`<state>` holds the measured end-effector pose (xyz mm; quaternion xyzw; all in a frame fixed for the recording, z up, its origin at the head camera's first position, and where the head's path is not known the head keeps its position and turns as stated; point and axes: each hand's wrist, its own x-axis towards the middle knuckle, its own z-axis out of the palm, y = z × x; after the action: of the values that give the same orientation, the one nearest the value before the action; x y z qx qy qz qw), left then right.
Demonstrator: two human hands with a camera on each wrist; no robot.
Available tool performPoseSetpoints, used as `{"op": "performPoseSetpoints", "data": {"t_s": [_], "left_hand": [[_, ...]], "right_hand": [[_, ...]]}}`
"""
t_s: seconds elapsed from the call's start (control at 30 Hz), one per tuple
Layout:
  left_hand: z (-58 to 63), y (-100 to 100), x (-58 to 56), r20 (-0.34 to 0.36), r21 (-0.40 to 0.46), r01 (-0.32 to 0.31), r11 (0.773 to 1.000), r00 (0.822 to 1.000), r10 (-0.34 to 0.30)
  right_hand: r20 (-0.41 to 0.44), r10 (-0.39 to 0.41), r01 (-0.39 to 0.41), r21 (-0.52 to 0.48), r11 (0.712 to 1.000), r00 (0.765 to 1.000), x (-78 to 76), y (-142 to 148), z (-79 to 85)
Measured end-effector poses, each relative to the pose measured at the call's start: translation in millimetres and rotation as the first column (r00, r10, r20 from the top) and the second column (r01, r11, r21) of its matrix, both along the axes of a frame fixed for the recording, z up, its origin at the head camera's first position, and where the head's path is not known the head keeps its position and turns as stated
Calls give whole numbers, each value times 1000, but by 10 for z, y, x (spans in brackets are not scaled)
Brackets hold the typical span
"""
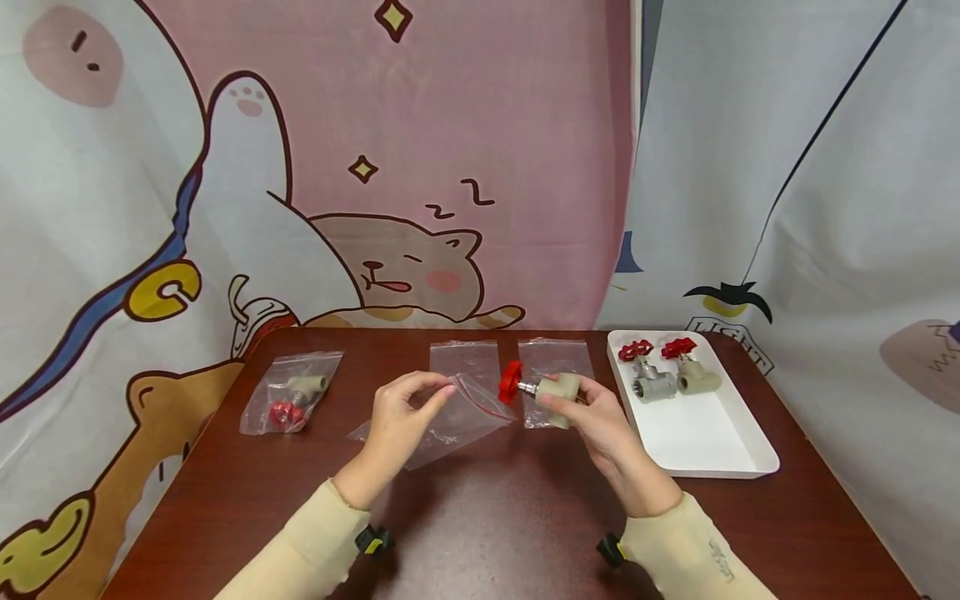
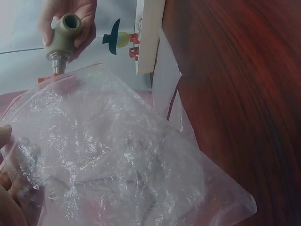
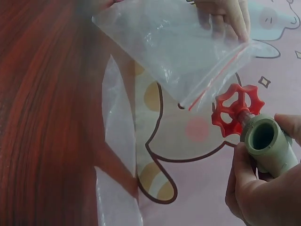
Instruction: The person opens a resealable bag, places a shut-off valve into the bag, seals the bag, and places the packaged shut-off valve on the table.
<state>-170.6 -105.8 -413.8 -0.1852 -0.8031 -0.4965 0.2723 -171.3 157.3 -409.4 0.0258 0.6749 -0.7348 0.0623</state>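
Observation:
My left hand [image 1: 401, 412] pinches a clear zip bag [image 1: 465, 429] near its red-striped top edge. The bag hangs slack and, in the left wrist view, its crinkled film [image 2: 113, 146] fills much of the picture. My right hand [image 1: 603, 429] grips a stop valve by its grey-green plastic body [image 1: 557, 398], thumb on the near side. The valve's red handwheel [image 1: 511, 382] points left toward the bag's top edge. The right wrist view shows the body's round open end [image 3: 264, 136] facing the camera and the handwheel [image 3: 237, 109] close to the zip strip.
A white tray [image 1: 708, 437] on the right holds a metal valve [image 1: 655, 383] and a grey-green valve [image 1: 697, 375], both with red handwheels. At the left lies a bagged valve [image 1: 296, 396]. Flat zip bags [image 1: 465, 357] [image 1: 555, 354] lie at the back of the brown table [image 1: 495, 533].

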Motion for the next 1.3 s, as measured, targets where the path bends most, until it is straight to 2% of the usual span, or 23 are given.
{"op": "performPoseSetpoints", "data": {"t_s": [0.17,0.43,0.73,1.1,1.3], "left_hand": [[0,5,-24,3,-15,-12,1000,1000,12],[18,23,-36,22,23,-9,1000,1000,8],[34,80,-3,90,41,25,999,996,-28],[46,100,24,99,57,14,998,995,-20],[47,105,23,98,109,5,994,995,-15]], "right_hand": [[-4,-47,47,-5,999,999,12,-119,60],[-82,-77,78,5,997,994,64,-309,103],[-99,-63,62,-19,998,993,114,-444,130],[-120,-67,68,6,998,990,147,-493,114],[-185,-62,76,68,995,981,173,-482,97]]}}
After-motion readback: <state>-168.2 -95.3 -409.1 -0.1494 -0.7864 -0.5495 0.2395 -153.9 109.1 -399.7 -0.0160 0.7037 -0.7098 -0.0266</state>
